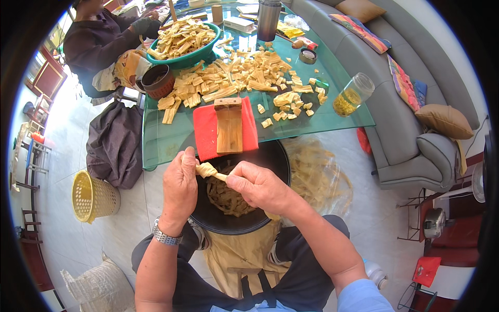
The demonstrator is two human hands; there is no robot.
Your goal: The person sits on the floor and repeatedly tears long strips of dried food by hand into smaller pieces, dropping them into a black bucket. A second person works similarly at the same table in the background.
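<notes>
Between my left hand [181, 183] and my right hand [253, 183] is a pale yellow dried strip with a knotted or folded lump [206, 170]; each hand pinches one end. Both hands are over a black tub [249, 231] that holds strips and scraps [226, 199]. Just beyond, a wooden block tool [229, 130] rests on a red cloth [249, 124] at the edge of the glass table [171, 146]. Pale yellow cut pieces [234, 74] lie spread across the glass behind it. A green basin [212, 46] heaped with similar pieces stands at the back left.
A person [97, 43] sits at the far left of the table. A brown mug [159, 84], a glass jar [353, 95] and a dark tumbler [269, 21] stand on the glass. A yellow basket [103, 199] is left of the tub, a clear plastic bag [319, 175] right.
</notes>
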